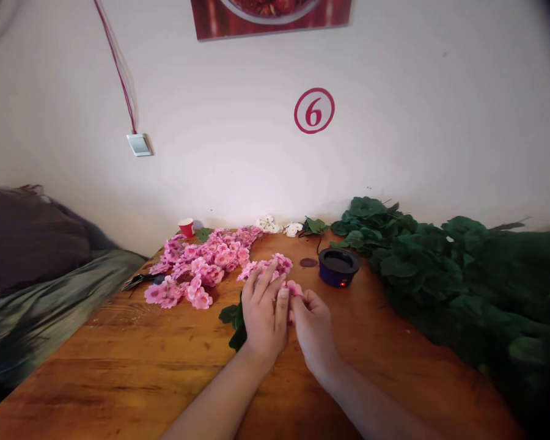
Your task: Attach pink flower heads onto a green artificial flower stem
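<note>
My left hand (pixel 264 308) and my right hand (pixel 312 324) meet over the middle of a wooden table (pixel 132 360). Between their fingertips sits a small pink artificial flower (pixel 294 287), pinched by both hands. Green leaves (pixel 234 318) poke out from under my left hand. Just beyond the fingers lies a small cluster of pink blossoms (pixel 270 266). A larger pile of pink flowers (pixel 201 260) spreads to the left of it.
A dark blue round pot (pixel 339 266) with a red light stands right of the hands. A big heap of green artificial leaves (pixel 440 263) fills the table's right side. White flowers (pixel 275 226) and a red cup (pixel 186 227) sit by the wall. Scissors (pixel 137 281) lie at the left edge.
</note>
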A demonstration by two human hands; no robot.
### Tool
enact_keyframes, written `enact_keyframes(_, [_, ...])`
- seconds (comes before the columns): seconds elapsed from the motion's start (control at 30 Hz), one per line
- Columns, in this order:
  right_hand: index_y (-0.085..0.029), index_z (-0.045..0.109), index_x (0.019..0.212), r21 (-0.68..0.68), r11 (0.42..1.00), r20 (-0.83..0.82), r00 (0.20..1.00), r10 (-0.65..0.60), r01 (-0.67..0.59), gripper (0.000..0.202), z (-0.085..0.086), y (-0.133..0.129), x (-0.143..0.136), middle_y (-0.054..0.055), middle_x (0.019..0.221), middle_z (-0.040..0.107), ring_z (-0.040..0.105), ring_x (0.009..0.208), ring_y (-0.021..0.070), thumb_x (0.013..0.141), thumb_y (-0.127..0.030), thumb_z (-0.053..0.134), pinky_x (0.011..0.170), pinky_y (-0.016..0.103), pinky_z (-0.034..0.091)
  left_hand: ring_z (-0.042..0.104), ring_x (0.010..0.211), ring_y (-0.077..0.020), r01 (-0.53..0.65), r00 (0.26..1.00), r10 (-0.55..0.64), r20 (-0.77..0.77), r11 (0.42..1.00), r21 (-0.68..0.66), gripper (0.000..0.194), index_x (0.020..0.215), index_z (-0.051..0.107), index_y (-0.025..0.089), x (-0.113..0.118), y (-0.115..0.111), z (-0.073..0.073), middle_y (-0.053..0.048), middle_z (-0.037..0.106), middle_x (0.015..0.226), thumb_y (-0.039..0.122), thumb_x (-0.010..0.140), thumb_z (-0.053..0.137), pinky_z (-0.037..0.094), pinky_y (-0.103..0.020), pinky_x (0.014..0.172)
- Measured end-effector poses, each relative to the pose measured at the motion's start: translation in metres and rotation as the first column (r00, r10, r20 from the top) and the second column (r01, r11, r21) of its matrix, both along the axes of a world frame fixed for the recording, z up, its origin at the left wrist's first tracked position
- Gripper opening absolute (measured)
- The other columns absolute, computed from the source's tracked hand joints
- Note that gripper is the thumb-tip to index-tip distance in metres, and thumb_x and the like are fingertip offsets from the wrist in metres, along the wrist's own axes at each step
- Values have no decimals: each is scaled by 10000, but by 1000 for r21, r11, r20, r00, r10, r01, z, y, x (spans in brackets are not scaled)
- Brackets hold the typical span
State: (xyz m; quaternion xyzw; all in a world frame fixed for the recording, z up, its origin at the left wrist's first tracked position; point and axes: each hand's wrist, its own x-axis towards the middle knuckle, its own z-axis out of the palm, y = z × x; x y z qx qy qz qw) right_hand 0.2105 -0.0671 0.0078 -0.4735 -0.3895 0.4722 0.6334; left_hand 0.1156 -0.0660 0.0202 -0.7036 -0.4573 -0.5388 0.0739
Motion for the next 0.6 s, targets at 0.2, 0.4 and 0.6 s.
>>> enact_keyframes(0.2, [-224,388,670,30,995,-135,986,94,-90,346,3,1,-1,-87,487,448,408,454,93,722,-327,713,451,214,332,418,1369,-251,39,999,-39,15,999,2,307,1169,673,224,0,1,-1,-56,582,1396,203,974,438,307,-510,1142])
enact_keyframes(0.4, [-230,522,955,61,988,-482,863,151,-139,375,5,3,-2,-12,853,662,636,757,144,718,-385,768,678,260,520,489,1301,-224,98,983,-93,156,995,-24,322,1140,685,238,1,4,-2,-57,633,1321,215,1003,394,312,-497,1138])
enact_keyframes(0.6, [-244,593,1076,223,949,-553,773,311,-222,426,6,-2,-7,49,1125,676,625,1107,231,772,-518,710,909,363,526,500,1301,-227,185,966,-171,192,981,-56,299,1091,701,239,5,2,-3,-52,652,1297,228,1001,416,325,-503,1141])
